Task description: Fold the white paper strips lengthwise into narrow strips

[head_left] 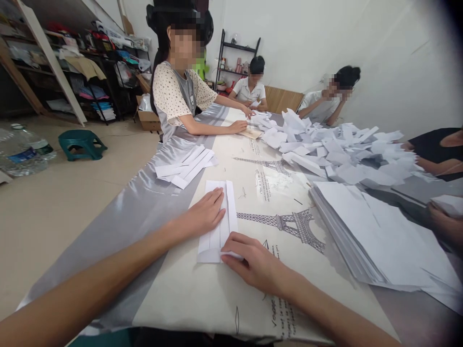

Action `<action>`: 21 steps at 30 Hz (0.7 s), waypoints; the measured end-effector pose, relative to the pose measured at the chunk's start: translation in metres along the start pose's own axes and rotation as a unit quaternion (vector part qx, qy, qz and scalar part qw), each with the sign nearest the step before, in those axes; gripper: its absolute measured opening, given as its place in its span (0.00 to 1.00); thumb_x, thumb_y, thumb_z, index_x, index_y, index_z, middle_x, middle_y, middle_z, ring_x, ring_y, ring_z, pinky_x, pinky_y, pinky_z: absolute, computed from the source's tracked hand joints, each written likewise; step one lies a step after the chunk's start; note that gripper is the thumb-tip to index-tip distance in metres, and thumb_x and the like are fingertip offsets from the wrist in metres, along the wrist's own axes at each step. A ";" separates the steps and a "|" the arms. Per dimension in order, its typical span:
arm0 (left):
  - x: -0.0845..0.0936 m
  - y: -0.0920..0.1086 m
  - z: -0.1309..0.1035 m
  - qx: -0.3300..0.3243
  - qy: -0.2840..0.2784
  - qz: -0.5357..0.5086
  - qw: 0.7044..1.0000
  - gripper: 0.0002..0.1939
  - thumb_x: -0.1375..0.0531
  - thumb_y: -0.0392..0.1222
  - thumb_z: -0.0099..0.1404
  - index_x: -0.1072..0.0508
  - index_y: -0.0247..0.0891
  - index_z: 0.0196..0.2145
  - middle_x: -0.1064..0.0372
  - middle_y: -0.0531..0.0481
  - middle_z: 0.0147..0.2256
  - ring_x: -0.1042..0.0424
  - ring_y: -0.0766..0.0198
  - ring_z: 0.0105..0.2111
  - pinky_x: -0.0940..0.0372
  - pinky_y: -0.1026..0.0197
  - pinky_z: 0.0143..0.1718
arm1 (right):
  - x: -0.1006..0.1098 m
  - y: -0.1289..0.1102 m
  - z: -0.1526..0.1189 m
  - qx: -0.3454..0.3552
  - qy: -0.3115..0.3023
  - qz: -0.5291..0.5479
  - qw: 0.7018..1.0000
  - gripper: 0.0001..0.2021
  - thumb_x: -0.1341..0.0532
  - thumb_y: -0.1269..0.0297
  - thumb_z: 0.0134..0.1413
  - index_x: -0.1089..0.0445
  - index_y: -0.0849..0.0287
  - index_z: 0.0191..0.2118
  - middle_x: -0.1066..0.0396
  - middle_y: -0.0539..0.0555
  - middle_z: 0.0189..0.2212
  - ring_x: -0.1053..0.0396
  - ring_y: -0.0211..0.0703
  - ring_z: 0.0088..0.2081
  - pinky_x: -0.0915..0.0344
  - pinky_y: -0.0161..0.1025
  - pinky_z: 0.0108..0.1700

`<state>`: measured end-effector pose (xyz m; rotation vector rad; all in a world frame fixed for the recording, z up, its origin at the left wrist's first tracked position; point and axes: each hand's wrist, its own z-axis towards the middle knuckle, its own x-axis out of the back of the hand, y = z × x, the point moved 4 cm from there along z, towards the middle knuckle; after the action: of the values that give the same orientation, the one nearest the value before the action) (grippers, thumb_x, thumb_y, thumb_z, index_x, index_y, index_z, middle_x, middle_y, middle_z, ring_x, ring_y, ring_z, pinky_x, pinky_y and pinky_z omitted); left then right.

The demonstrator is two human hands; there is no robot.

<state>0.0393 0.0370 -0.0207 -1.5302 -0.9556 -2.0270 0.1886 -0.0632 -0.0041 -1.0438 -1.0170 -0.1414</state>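
Note:
A white sheet of paper [214, 237] with lengthwise crease lines lies on the printed tablecloth [188, 284] in front of me. Its right side is folded over in a narrow strip. My left hand [205, 213] rests flat on the upper part, fingers stretched out and pressing along that strip. At the near right corner, my right hand [258, 264] pinches the paper between thumb and fingers, and the near end is bent up there. Beyond my left hand lie several folded paper strips [188, 166] in a loose pile.
A thick stack of white sheets [383, 236] stands at the right. Behind it spreads a large heap of folded papers [336, 149]. A person [181, 96] works across the table; others sit farther back and at the right. A green stool [81, 143] stands on the floor.

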 end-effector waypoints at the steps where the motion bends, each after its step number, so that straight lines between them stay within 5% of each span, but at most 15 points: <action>1: 0.001 0.001 0.000 0.001 -0.003 0.000 1.000 0.31 0.61 0.48 0.78 0.48 0.22 0.68 0.57 0.31 0.71 0.57 0.51 0.72 0.54 0.50 0.71 | 0.000 0.000 0.000 -0.007 -0.002 0.005 1.000 0.07 0.45 0.67 0.69 0.30 0.57 0.39 0.31 0.52 0.39 0.33 0.40 0.38 0.36 0.39 0.40; 21: -0.001 -0.001 0.000 -0.004 0.005 -0.008 1.000 0.31 0.61 0.48 0.78 0.48 0.23 0.68 0.55 0.30 0.71 0.57 0.51 0.72 0.54 0.50 0.70 | -0.003 0.000 -0.002 -0.044 0.042 -0.002 0.998 0.07 0.44 0.71 0.65 0.38 0.54 0.47 0.30 0.52 0.42 0.31 0.42 0.39 0.33 0.40 0.40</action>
<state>0.0391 0.0381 -0.0219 -1.5204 -0.9598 -2.0500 0.1876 -0.0660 -0.0067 -1.1067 -0.9438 -0.2333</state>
